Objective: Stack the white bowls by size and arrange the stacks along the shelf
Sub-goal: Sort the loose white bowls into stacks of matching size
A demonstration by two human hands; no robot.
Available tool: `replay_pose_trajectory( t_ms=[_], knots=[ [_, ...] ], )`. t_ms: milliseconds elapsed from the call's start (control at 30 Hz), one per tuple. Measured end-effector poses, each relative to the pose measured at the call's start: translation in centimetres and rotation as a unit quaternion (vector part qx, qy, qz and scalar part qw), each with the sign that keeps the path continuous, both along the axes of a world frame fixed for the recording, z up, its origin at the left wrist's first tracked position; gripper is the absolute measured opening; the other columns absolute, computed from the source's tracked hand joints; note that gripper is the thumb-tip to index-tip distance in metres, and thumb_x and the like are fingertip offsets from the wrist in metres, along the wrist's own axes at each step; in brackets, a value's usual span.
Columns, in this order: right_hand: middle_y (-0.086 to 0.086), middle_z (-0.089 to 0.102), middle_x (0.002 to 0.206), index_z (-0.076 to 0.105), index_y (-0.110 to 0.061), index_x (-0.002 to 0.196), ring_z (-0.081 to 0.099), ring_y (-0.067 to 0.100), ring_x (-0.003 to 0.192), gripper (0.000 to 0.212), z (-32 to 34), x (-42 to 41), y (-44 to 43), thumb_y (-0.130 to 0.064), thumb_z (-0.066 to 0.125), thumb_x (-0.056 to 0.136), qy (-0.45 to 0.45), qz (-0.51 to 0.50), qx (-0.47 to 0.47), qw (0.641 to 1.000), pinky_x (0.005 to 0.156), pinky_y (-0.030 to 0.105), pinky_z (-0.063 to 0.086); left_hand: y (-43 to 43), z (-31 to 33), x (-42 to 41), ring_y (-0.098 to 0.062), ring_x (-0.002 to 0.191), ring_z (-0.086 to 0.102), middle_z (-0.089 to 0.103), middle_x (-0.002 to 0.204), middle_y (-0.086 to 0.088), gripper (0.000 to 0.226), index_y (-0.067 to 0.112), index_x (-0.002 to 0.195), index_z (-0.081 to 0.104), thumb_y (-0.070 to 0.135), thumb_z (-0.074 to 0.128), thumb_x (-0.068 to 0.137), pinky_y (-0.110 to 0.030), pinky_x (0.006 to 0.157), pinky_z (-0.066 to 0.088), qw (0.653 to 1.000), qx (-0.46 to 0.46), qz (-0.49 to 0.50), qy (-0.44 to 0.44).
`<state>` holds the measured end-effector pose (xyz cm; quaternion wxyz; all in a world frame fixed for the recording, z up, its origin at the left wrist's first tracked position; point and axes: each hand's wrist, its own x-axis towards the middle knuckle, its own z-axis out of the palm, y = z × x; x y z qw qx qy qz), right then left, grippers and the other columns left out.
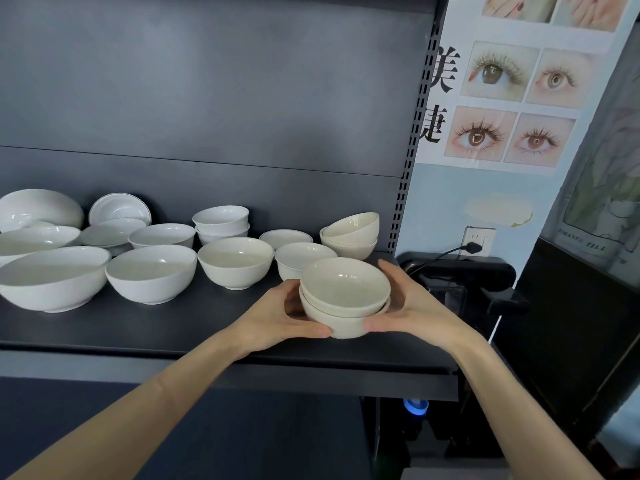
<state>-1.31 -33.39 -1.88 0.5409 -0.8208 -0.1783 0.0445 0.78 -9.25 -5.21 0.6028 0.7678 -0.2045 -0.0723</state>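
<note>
A poster (512, 102) showing 4 eye photos hangs above a wall socket (482, 237) with a black plug (472, 248) in it.

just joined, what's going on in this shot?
A person holds a two-bowl stack of small white bowls between the left hand and right hand, near the front right of the dark shelf; I can't tell whether it rests on the shelf. Two more pairs are stacked: a tilted pair at back right and a middle pair. The larger bowls on the left sit mostly loose, so sorting is only partly done.
</note>
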Motion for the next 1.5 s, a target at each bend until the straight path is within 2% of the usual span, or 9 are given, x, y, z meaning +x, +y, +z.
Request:
replay_pose_trajectory(
  t_ms=[167, 333, 567, 700, 833, 933, 1100, 1367, 1500],
  knots=[
    [-0.012, 0.061, 0.127, 0.046, -0.029, 0.131, 0.061, 0.003, 0.111, 0.092, -1.1, -0.2, -0.3, -0.032, 0.086, 0.048, 0.006, -0.035, 0.022, 0.999, 0.088, 0.023, 0.052, 0.1, 0.0, -0.1, -0.005, 0.11, 0.064, 0.069, 0.117, 0.007, 0.061, 0.024, 0.12, 0.054, 0.006, 0.084, 0.069, -0.02, 0.09, 0.051, 1.0, 0.005, -0.003, 0.004],
    [-0.01, 0.065, 0.119, 0.055, -0.027, 0.119, 0.065, 0.0, 0.101, 0.066, -1.1, -0.3, 0.1, -0.015, 0.086, 0.062, -0.007, -0.053, 0.044, 0.998, 0.075, 0.015, 0.052, 0.0, 0.1, -0.3, -0.007, 0.108, 0.065, 0.07, 0.116, 0.006, 0.06, 0.019, 0.12, 0.057, 0.005, 0.084, 0.068, -0.023, 0.092, 0.052, 1.0, -0.003, 0.002, 0.006],
    [-0.012, 0.067, 0.114, 0.057, -0.029, 0.115, 0.066, 0.0, 0.099, 0.053, 0.1, -1.2, 0.5, -0.009, 0.082, 0.071, -0.022, -0.074, 0.057, 0.995, 0.072, 0.011, 0.051, 0.4, 1.5, -0.9, -0.006, 0.103, 0.067, 0.072, 0.109, 0.008, 0.054, 0.02, 0.115, 0.061, 0.009, 0.084, 0.068, -0.018, 0.085, 0.053, 0.999, -0.002, 0.006, -0.037],
    [-0.016, 0.067, 0.11, 0.058, -0.026, 0.115, 0.067, -0.003, 0.094, 0.053, 2.2, -1.5, 1.0, -0.015, 0.082, 0.068, -0.045, -0.074, 0.069, 0.994, 0.071, 0.01, 0.05, 1.0, 3.0, -0.7, -0.009, 0.103, 0.067, 0.072, 0.108, 0.006, 0.068, 0.02, 0.114, 0.064, 0.037, 0.088, 0.053, -0.028, 0.091, 0.053, 0.997, 0.003, 0.014, -0.08],
    [-0.012, 0.069, 0.11, 0.062, -0.03, 0.108, 0.067, 0.002, 0.096, 0.053, 4.3, -1.2, 1.5, -0.018, 0.086, 0.063, -0.075, -0.077, 0.072, 0.992, 0.076, 0.016, 0.052, 1.5, 4.8, -0.1, -0.008, 0.102, 0.067, 0.073, 0.106, 0.006, 0.07, 0.02, 0.111, 0.065, 0.043, 0.086, 0.048, -0.031, 0.094, 0.053, 0.993, -0.014, 0.025, -0.111],
    [-0.018, 0.068, 0.104, 0.061, -0.034, 0.103, 0.065, -0.005, 0.094, 0.044, 5.9, -0.5, 2.0, -0.015, 0.083, 0.069, -0.098, -0.085, 0.071, 0.989, 0.073, 0.011, 0.05, 1.7, 6.4, 0.7, -0.007, 0.099, 0.068, 0.074, 0.102, 0.008, 0.065, 0.024, 0.103, 0.067, 0.043, 0.085, 0.043, -0.031, 0.092, 0.053, 0.992, -0.036, 0.03, -0.119],
    [-0.017, 0.067, 0.107, 0.061, -0.032, 0.105, 0.065, -0.004, 0.097, 0.047, 8.1, 1.2, 2.5, -0.025, 0.083, 0.064, -0.127, -0.103, 0.064, 0.984, 0.076, 0.014, 0.053, 1.8, 8.7, 2.8, -0.01, 0.102, 0.068, 0.073, 0.109, 0.005, 0.071, 0.018, 0.113, 0.065, 0.038, 0.086, 0.047, -0.029, 0.09, 0.052, 0.991, -0.055, 0.007, -0.124],
    [-0.007, 0.065, 0.115, 0.063, -0.026, 0.112, 0.064, 0.009, 0.106, 0.05, 10.4, 6.9, 1.5, -0.026, 0.084, 0.067, -0.139, -0.128, 0.057, 0.98, 0.091, 0.032, 0.054, 0.6, 11.1, 8.7, -0.01, 0.099, 0.068, 0.072, 0.107, 0.005, 0.044, 0.02, 0.109, 0.063, 0.01, 0.082, 0.071, -0.026, 0.084, 0.057, 0.992, -0.049, 0.01, -0.117],
    [0.0, 0.065, 0.117, 0.063, -0.021, 0.116, 0.066, 0.015, 0.105, 0.057, 10.3, 10.9, 0.5, -0.026, 0.084, 0.064, -0.126, -0.119, 0.063, 0.983, 0.091, 0.036, 0.054, -0.5, 11.0, 12.4, 0.004, 0.091, 0.067, 0.071, 0.103, 0.009, 0.04, 0.023, 0.104, 0.062, 0.009, 0.082, 0.071, -0.01, 0.071, 0.052, 0.992, -0.044, 0.014, -0.115]
  ],
)
